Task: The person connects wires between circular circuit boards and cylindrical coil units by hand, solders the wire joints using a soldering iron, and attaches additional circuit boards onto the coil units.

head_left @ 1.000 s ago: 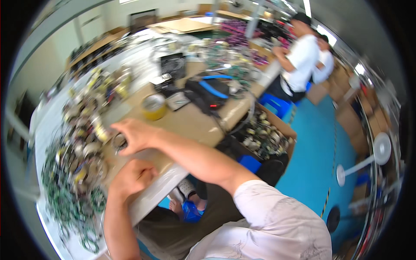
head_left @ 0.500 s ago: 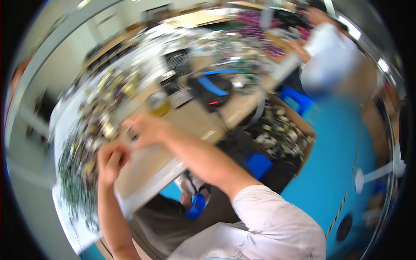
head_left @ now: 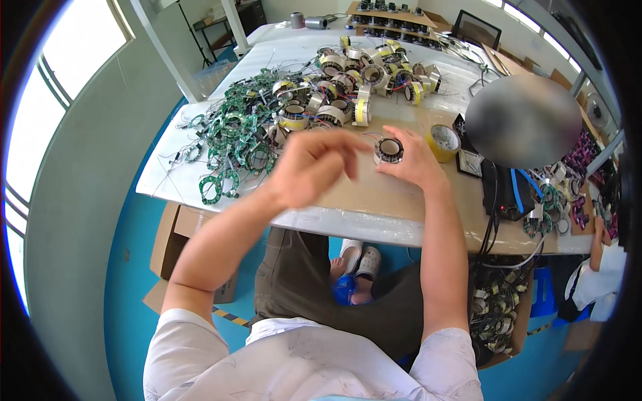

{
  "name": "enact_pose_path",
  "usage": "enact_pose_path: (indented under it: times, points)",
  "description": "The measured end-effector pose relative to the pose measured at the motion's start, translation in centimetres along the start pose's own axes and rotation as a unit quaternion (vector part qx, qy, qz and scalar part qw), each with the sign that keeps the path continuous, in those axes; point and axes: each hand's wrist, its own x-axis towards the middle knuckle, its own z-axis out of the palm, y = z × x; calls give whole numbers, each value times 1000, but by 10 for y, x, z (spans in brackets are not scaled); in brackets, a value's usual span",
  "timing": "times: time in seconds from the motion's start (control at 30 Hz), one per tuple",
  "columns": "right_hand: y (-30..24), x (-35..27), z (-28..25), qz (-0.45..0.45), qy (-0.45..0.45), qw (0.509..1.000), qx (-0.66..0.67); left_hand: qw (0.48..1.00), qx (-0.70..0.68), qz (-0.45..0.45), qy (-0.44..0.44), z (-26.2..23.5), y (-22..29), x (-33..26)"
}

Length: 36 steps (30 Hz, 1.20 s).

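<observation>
A small ring-shaped motor stator [head_left: 389, 151], dark-rimmed with a pale inner wall, is gripped between the thumb and fingers of my right hand [head_left: 418, 160] just above the table. Its round opening faces up toward me. To its left, my left hand [head_left: 314, 167] hovers with the index finger reaching toward the ring and the other fingers loosely bent. Slight blur softens that hand, and nothing shows in it. A thin wire runs by the ring near the left fingertip. Beyond both hands lies a heap of similar stators [head_left: 334, 115] with yellow tape and loose wires.
Green ring circuit boards [head_left: 231, 144] are tangled at the table's left. Right of my right hand stand a yellow tape roll [head_left: 443, 142] and a black box [head_left: 503, 194] with blue strips. A box of parts [head_left: 498, 314] sits low right; a co-worker [head_left: 598, 271] is at the far right.
The view has swung left and steadied. My hands, close together before, are now apart, and the stator shows clearly in my right hand.
</observation>
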Motion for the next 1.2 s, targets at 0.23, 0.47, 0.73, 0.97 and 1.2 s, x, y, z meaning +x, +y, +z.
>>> enact_pose_path:
  times: [0.23, 0.47, 0.73, 0.97, 1.2]
  points:
    - [25, -13, -14, 9, 13, 999, -31, 892, 396, -86, 199, -133, -27, 98]
    - [21, 15, 15, 3, -24, 1000, -15, 830, 546, -12, 110, -207, -111, 103]
    - [24, 4, 6, 26, -16, 999, -27, 843, 519, -62, 130, -187, -105, 134]
    - [21, 6, 10, 24, -9, 1000, -15, 921, 284, -93, 249, -253, -98, 152]
    - [23, 4, 10, 11, 35, 999, -34, 905, 13, 46, 423, -252, -58, 153]
